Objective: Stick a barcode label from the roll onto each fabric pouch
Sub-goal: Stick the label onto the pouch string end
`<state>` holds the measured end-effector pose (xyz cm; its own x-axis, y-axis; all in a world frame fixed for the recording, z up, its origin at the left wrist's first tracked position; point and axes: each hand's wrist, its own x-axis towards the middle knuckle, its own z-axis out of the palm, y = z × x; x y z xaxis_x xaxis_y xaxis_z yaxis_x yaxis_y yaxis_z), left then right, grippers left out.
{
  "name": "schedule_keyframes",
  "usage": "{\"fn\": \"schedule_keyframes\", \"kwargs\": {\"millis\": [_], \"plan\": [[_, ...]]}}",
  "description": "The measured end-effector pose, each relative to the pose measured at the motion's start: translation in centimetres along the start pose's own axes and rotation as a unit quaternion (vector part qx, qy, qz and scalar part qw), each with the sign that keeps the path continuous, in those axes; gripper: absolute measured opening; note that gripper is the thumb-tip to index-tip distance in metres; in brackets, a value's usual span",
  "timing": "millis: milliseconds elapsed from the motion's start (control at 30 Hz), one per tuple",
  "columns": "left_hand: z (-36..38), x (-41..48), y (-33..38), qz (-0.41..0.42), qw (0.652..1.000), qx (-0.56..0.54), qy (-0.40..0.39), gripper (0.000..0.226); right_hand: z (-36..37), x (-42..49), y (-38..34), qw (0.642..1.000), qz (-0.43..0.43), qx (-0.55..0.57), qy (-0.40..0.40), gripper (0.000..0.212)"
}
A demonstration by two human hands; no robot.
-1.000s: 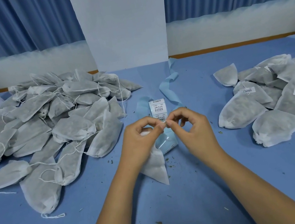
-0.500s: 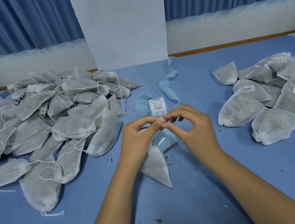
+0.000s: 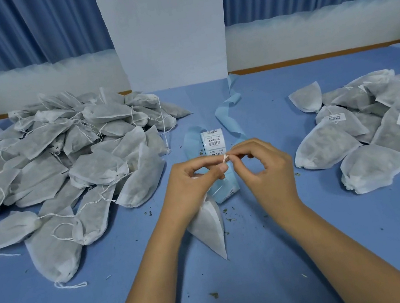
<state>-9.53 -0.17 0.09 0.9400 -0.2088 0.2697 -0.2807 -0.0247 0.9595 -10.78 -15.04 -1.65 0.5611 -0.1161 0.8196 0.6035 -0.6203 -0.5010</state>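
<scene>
My left hand and my right hand meet at the table's middle, fingertips together, pinching a thin white drawstring. A white fabric pouch hangs below my left hand, its tip resting on the table. Just behind my fingers stands the barcode label roll, with its pale blue backing strip trailing away. A second bit of blue roll lies under my hands.
A large heap of unlabelled pouches with loose strings fills the left of the blue table. A smaller pile of pouches, some bearing labels, lies at the right. Dried herb crumbs dot the cloth. A white pillar stands behind.
My fingertips stay together at the string. The hands have barely shifted; the pouch hangs a little lower and straighter beneath my left hand.
</scene>
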Motion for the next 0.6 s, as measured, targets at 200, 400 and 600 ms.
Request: {"fn": "schedule_keyframes", "kwargs": {"millis": [200,400,600], "plan": [[0.05,0.01,0.05,-0.012,1.000,-0.007,0.001,0.026,-0.07,0.20,0.67,0.995,-0.048,-0.084,0.016,0.009],[-0.02,0.11,-0.04,-0.021,0.999,-0.026,0.002,0.018,0.33,0.16,0.84,0.999,0.025,-0.010,-0.018,0.009],[0.19,-0.02,0.01,-0.008,1.000,-0.019,0.001,0.014,0.41,0.16,0.63,0.998,0.060,0.018,-0.018,0.007]]}}
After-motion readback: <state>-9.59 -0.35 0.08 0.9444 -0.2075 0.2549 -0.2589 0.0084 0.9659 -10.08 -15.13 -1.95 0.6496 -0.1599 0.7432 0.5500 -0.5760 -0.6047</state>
